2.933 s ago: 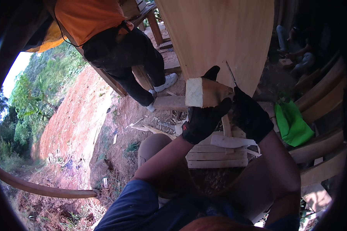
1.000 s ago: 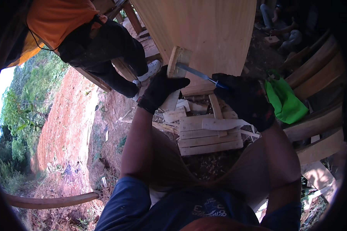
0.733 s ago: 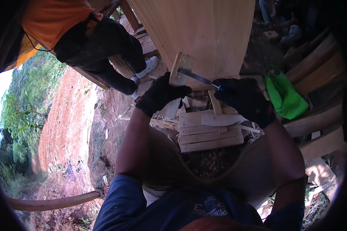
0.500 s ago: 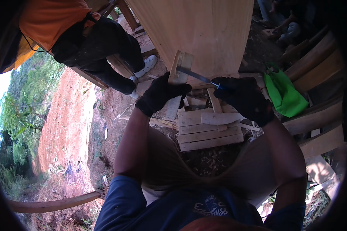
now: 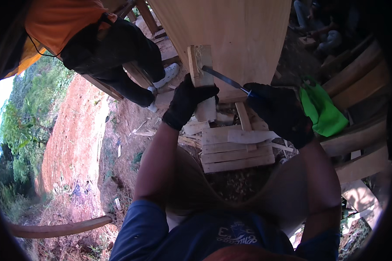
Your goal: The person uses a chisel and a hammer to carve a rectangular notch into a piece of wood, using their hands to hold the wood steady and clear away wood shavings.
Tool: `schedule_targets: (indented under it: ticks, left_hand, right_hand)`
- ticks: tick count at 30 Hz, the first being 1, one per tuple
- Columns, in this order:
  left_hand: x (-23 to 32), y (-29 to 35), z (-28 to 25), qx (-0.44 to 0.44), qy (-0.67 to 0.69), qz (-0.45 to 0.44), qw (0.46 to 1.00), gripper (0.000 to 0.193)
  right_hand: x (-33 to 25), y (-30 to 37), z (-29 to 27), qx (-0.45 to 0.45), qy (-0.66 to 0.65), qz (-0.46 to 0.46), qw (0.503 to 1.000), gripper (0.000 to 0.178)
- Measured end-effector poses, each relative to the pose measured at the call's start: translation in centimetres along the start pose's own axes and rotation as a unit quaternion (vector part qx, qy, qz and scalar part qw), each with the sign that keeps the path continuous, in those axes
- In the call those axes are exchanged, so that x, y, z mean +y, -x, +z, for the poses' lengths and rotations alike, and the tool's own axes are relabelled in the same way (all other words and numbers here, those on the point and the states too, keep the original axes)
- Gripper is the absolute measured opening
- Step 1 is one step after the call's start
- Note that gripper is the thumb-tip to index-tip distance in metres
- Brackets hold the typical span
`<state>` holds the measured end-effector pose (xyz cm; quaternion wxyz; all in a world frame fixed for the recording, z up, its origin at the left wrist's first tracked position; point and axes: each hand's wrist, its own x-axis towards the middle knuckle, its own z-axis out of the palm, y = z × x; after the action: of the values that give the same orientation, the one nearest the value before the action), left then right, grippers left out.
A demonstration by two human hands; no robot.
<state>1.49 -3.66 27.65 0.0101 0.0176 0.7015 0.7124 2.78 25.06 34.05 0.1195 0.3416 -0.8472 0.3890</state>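
Note:
In front of me my gloved left hand [image 5: 184, 103] grips a short piece of wood [image 5: 203, 65], thumb across its face. The wood is tilted up, with a thinner strip along its left edge and pale shavings near its top. My right hand [image 5: 278, 112], also in a dark glove, is closed round the blue handle of a file [image 5: 224, 78], a long flat grey blade. Its tip meets or lies just beside the wood's right edge; I cannot tell whether they touch. The glove hides most of the handle.
A wide wooden board [image 5: 231, 39] rises ahead. Below my hands lies a slatted wooden panel [image 5: 237, 163] with offcuts. A green bag [image 5: 322, 111] and curved timbers [image 5: 363, 95] stand at right. A person in orange [image 5: 65, 21] stands left; another sits at the far right.
The piece of wood has turned and shows its face and left edge strip more. The file tip has shifted slightly up along it. Both hands keep their grip.

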Motion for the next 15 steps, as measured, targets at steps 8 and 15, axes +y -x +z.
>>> schedule_targets:
  ticks: [8, 15]
  left_hand:
    - [-0.1, -0.3, 1.2, 0.092, -0.065, 0.013, 0.994, 0.041]
    - [0.8, -0.3, 0.6, 0.163, -0.261, 0.066, 0.949, 0.067]
  right_hand:
    - [3.4, 0.7, 1.9, -0.062, -0.076, 0.029, 0.995, 0.026]
    - [0.1, -1.3, 0.9, -0.159, -0.265, 0.312, 0.898, 0.031]
